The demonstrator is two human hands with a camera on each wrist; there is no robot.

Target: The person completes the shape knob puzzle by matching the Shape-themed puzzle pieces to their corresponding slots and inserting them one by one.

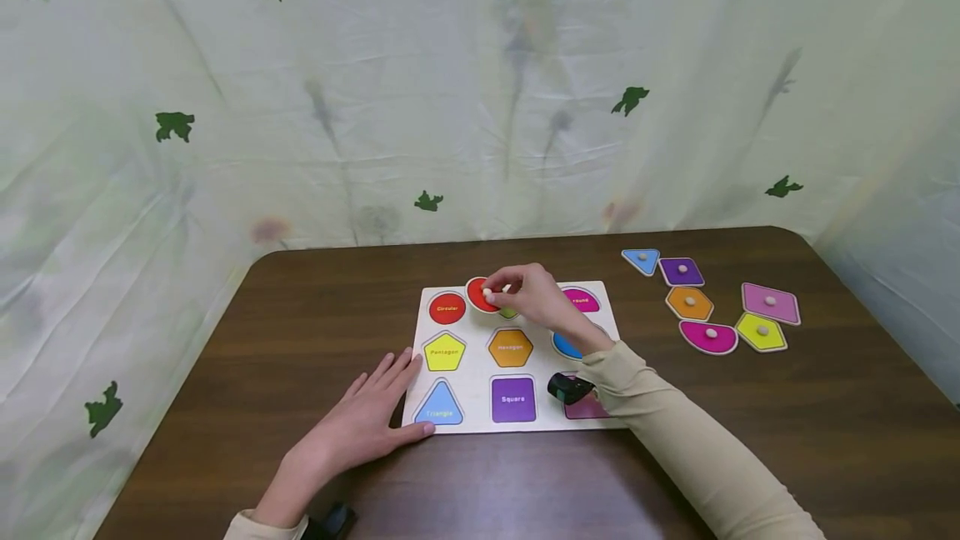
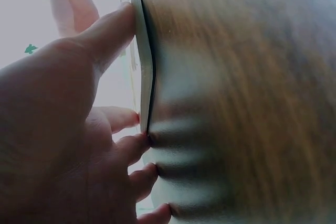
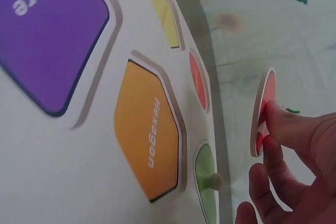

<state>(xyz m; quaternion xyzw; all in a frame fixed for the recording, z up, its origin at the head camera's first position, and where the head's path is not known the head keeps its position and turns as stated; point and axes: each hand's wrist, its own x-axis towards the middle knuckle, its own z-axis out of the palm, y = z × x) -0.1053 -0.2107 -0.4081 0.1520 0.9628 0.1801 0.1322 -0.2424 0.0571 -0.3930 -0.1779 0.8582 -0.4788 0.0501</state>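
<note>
My right hand (image 1: 534, 297) pinches the small knob of a red circle puzzle piece (image 1: 476, 296) between thumb and fingers. In the right wrist view the red piece (image 3: 261, 111) is held tilted, raised off the white shape puzzle board (image 1: 475, 394). Just right of the board's red "Circular" recess (image 1: 447, 308), the piece partly covers a green piece, which sits in the board with its knob (image 3: 214, 182) showing. My left hand (image 1: 363, 419) rests at the board's left side, fingers extended. Its thumb touches the near left corner by the blue triangle recess (image 1: 439, 407).
Right of the board lie loose knobbed pieces: a blue triangle (image 1: 636, 263), a purple square (image 1: 678, 274), an orange hexagon (image 1: 684, 307), a magenta half-round (image 1: 697, 341), a yellow pentagon (image 1: 759, 342) and a pink rectangle (image 1: 783, 308). A leaf-patterned curtain (image 1: 480, 107) hangs behind the wooden table (image 1: 315, 315).
</note>
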